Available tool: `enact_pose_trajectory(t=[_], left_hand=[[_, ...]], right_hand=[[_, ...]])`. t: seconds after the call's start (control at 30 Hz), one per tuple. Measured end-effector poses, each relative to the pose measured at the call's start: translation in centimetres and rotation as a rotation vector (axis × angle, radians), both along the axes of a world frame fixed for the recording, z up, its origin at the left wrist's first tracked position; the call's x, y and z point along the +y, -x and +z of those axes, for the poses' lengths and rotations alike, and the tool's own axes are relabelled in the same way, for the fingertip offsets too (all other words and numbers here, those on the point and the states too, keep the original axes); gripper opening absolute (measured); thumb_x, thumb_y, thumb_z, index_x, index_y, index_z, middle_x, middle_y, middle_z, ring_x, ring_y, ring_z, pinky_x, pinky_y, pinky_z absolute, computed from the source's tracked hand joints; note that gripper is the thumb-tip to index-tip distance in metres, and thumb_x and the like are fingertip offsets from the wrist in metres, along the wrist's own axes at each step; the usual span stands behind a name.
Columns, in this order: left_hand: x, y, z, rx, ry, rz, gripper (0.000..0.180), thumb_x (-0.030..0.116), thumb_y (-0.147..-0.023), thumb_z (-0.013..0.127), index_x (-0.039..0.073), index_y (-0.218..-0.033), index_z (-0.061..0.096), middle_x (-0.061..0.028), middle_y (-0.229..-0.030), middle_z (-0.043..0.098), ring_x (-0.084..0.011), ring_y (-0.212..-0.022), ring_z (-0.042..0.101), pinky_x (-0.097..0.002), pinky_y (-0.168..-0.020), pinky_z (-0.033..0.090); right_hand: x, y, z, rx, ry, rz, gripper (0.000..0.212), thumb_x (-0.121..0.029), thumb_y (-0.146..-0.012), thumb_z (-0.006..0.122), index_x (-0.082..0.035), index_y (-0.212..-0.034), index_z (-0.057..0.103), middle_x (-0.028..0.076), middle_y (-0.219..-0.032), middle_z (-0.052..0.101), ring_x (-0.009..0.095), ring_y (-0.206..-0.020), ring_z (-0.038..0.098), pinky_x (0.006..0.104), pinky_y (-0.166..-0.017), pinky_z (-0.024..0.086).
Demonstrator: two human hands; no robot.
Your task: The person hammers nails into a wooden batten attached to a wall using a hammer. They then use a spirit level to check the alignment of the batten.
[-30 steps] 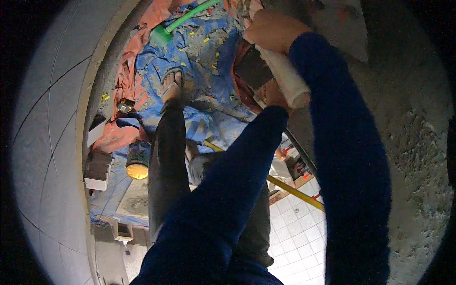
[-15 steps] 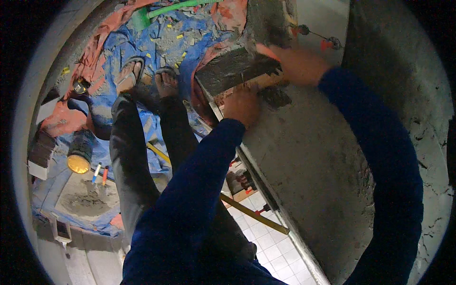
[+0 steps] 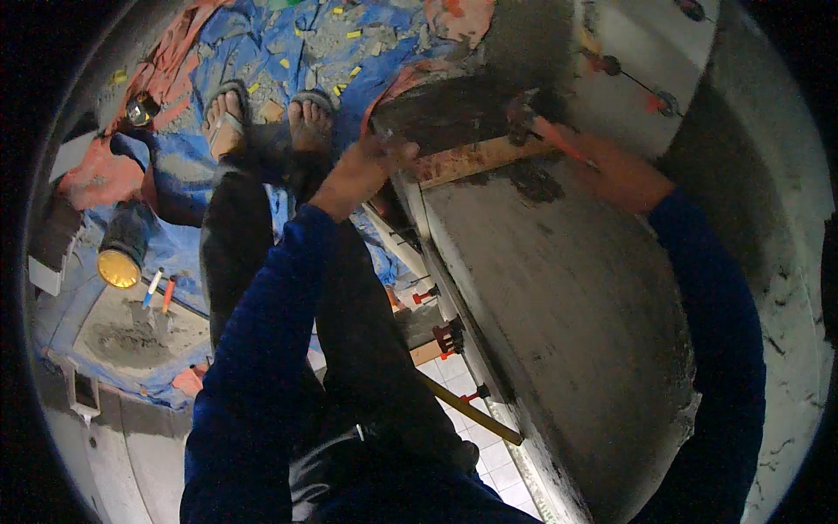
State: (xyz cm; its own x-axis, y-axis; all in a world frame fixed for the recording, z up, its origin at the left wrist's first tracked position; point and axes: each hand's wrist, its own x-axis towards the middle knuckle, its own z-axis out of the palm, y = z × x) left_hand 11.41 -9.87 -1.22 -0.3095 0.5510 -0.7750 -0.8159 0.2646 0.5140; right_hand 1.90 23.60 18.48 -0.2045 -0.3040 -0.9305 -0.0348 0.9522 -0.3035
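My right hand is closed around the orange-red handle of what looks like a hammer. Its dark head is over the far end of a wooden strip. That strip lies across a grey cement-covered slab, with a dark wet patch just on its near side. My left hand hovers by the strip's left end, over the slab's long edge; its fingers are smeared by motion, and whether they hold anything is unclear.
Red clamps and a yellow bar sit along the slab's left edge. Blue sheeting with rubble lies under my feet. Left are a yellow-lidded container, two markers, a tape measure and a cement-smeared board.
My left hand has pulled back leftward off the wooden strip, leaving more of it in sight. My right hand has shifted right and down with the hammer. The view has turned slightly.
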Motion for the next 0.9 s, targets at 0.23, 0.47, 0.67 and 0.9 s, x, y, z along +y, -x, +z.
enact_pose_trajectory(t=[0.23,0.47,0.67,0.9], left_hand=[[0.0,-3.8,-2.3,-0.026,-0.194,0.051,0.052,0.049,-0.093,0.073,0.003,-0.117,0.073,-0.0143,-0.099,0.073,-0.0248,-0.092,0.070,-0.0378,-0.081,0.054],[0.0,-2.9,-1.1,0.070,-0.234,0.002,0.055,0.037,-0.085,0.083,-0.003,-0.120,0.069,-0.0174,-0.107,0.073,-0.0268,-0.098,0.070,-0.0390,-0.088,0.054],[0.1,-3.1,0.4,0.120,-0.152,0.022,0.064,0.023,-0.081,0.087,0.000,-0.134,0.058,-0.0116,-0.115,0.071,-0.0195,-0.099,0.066,-0.0361,-0.084,0.056],[0.1,-2.8,1.0,0.044,-0.044,0.026,0.053,0.026,-0.078,0.088,-0.005,-0.117,0.068,-0.0148,-0.105,0.072,-0.0211,-0.089,0.069,-0.0361,-0.082,0.055]], right_hand=[[0.0,-0.1,0.5,0.020,-0.012,-0.014,0.055,-0.014,-0.098,0.059,-0.007,-0.151,0.046,0.024,-0.133,0.063,0.045,-0.119,0.061,0.0503,-0.104,0.048],[0.6,-1.0,1.4,0.092,-0.165,0.105,0.040,-0.014,-0.099,0.061,0.001,-0.136,0.058,0.027,-0.125,0.065,0.043,-0.118,0.061,0.0480,-0.104,0.048],[-0.1,-1.2,1.7,0.072,-0.154,-0.050,0.043,-0.011,-0.098,0.060,0.001,-0.140,0.055,0.027,-0.127,0.064,0.044,-0.119,0.061,0.0481,-0.105,0.047],[-0.9,-0.5,1.5,0.098,-0.061,-0.014,0.048,-0.008,-0.096,0.060,-0.001,-0.142,0.053,0.028,-0.126,0.063,0.045,-0.117,0.060,0.0490,-0.103,0.048]])
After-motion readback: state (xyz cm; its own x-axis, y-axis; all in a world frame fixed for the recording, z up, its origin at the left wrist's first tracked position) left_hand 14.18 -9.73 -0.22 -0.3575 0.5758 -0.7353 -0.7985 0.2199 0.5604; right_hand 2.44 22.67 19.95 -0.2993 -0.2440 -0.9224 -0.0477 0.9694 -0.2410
